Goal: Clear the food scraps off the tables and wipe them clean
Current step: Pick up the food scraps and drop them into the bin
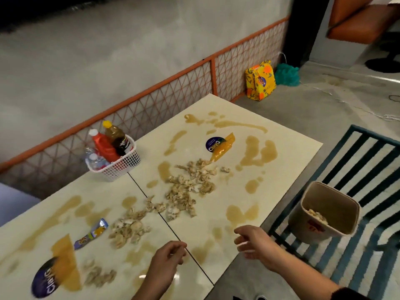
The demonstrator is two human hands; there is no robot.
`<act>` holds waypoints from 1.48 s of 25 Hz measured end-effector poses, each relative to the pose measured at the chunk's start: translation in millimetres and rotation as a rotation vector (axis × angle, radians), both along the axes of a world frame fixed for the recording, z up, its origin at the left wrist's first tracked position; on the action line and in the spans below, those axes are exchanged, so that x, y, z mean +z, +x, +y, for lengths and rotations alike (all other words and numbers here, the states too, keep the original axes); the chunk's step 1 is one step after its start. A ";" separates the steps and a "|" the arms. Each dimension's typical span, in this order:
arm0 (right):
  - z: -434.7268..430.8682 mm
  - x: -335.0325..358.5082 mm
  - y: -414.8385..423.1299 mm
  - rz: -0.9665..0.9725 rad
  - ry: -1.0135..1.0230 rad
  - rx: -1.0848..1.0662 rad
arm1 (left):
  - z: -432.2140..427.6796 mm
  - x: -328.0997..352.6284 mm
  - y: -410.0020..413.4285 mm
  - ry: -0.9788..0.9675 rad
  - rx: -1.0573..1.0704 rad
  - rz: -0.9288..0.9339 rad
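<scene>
Two cream tables (292, 148) stand pushed together, with a dark seam between them. Pale food scraps (186, 191) lie in a long heap across both tops, and a smaller clump (99, 277) sits near the front left. Brown liquid puddles (257, 152) are spread over both surfaces. A beige bin (320, 215) with a few scraps inside stands on a bench to the right. My left hand (166, 262) hovers over the near table edge, its fingers loosely curled and holding nothing. My right hand (253, 241) hangs open over the front right corner, empty.
A white basket (121, 165) with sauce and water bottles sits at the back by an orange mesh fence (173, 94). A crumpled wrapper (93, 233) and round purple stickers (213, 144) lie on the tables. A dark slatted bench (368, 161) stands right; bags (260, 81) rest on the floor.
</scene>
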State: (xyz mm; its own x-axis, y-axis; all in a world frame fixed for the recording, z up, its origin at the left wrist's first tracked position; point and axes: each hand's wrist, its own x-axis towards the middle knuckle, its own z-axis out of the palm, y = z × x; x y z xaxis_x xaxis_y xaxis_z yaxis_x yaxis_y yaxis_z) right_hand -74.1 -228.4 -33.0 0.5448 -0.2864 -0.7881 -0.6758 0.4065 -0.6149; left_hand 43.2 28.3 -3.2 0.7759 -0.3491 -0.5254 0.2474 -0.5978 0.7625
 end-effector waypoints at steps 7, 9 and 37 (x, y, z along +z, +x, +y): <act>127.4 41.0 89.7 -0.079 -0.182 0.460 | 127.0 -20.0 35.2 -0.037 0.214 0.020; 161.6 40.7 112.4 -0.095 -0.234 0.583 | 160.3 -26.0 38.0 -0.050 0.276 0.009; 376.5 -83.5 364.4 -0.175 -1.070 1.668 | 335.1 -97.7 -0.1 -0.031 0.655 -0.005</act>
